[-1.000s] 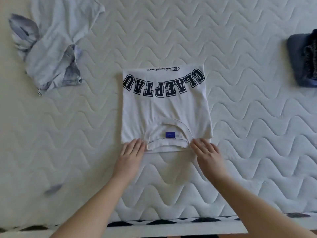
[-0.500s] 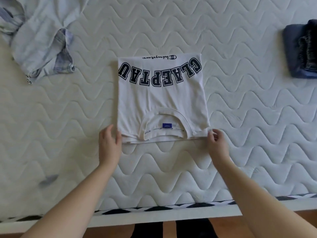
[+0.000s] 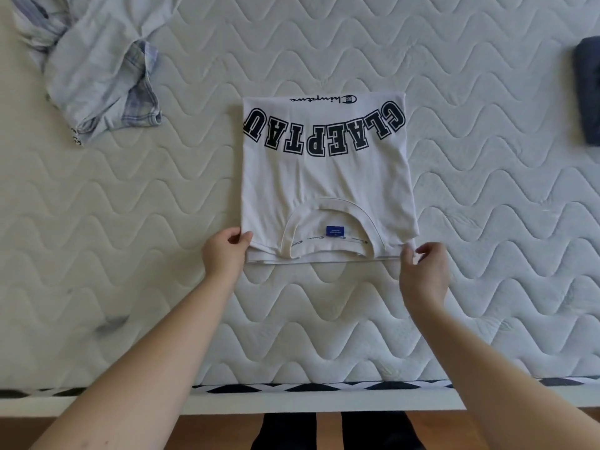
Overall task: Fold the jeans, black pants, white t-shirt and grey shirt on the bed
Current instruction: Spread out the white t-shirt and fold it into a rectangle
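The white t-shirt (image 3: pixel 328 180) lies folded into a rectangle in the middle of the bed, black block letters at its far end and the collar with a blue label near me. My left hand (image 3: pixel 225 253) pinches its near left corner. My right hand (image 3: pixel 422 271) pinches its near right corner. The grey shirt (image 3: pixel 97 63) lies crumpled at the far left. A folded dark blue garment, likely the jeans (image 3: pixel 587 92), sits at the right edge, partly cut off.
The quilted white mattress (image 3: pixel 487 222) stretches around the clothes. Its near edge (image 3: pixel 324 389) has a black-and-white pattern, with wooden floor and dark trouser legs below it. A small grey mark (image 3: pixel 110 323) shows on the mattress at the near left.
Both hands slid outward from beside the collar to the t-shirt's two near corners and now pinch them. The view shifted slightly toward the near bed edge.
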